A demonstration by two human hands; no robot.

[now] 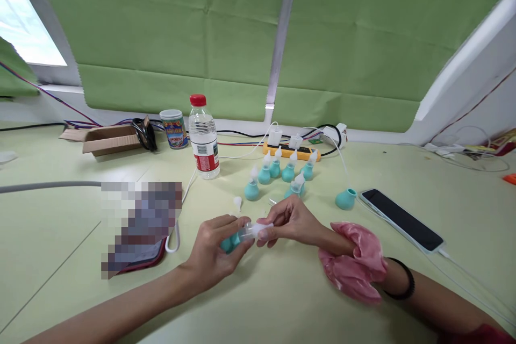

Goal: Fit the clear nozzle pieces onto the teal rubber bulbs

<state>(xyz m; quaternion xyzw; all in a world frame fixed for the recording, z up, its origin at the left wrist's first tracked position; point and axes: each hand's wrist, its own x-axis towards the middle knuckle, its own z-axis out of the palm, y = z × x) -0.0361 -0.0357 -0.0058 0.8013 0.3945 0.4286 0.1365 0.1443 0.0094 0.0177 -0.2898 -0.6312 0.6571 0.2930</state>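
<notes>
My left hand (217, 244) is closed around a teal squeeze bulb (230, 242) with a clear collar (246, 231), held on its side above the table. From the right, my right hand (288, 223) pinches a whitish translucent nozzle tip (264, 228) that meets the collar. Whether the two parts are fully joined I cannot tell. Beyond my hands stand several teal bulbs with clear pointed tops, one of them a bulb (252, 190) at the near left. A loose white tip (237, 203) lies close to my left hand. Farther right, a teal bulb (345, 199) without a top lies tilted.
Left of my hands lies a phone (153, 258), partly blurred out; another phone (403, 220) charges at the right. Behind stand a water bottle (203, 142), a can (174, 130), an open cardboard box (113, 141) and a yellow power strip (290, 150) with chargers. Cables run along the wall.
</notes>
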